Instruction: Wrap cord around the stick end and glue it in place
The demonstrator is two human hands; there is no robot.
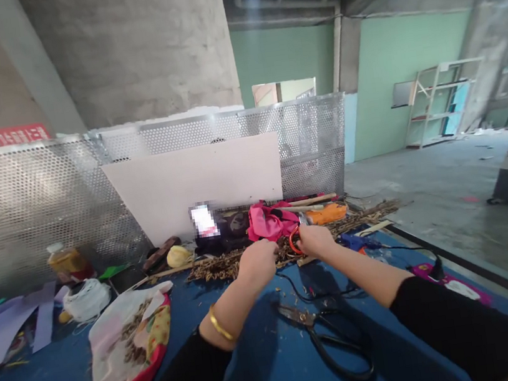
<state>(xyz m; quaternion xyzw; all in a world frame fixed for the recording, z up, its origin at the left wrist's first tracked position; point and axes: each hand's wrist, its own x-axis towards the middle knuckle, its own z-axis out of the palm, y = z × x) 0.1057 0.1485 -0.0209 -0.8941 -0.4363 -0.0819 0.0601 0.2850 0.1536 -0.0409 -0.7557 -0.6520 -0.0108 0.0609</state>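
Both arms reach forward over the blue table (276, 351). My right hand (316, 240) is closed around orange-handled scissors (294, 241); one looped handle shows beside the fingers. My left hand (258, 262) is closed just to its left, and what its fingers pinch is hidden. Beneath and behind the hands lies a bundle of dried plant stems (217, 267). Bright pink cloth (268, 221) is heaped right behind them. Closer to me, large black-handled shears (326, 338) rest on the table with small plant crumbs around.
Left are a patterned cloth bag (110, 343) with dried bits, a white string ball (87, 300), purple sheets (0, 336) and a bottle (68, 264). A lit phone (205, 221) leans against a white board (205, 181). Right lie a blue glue gun (360, 242) and a purple packet (451, 285).
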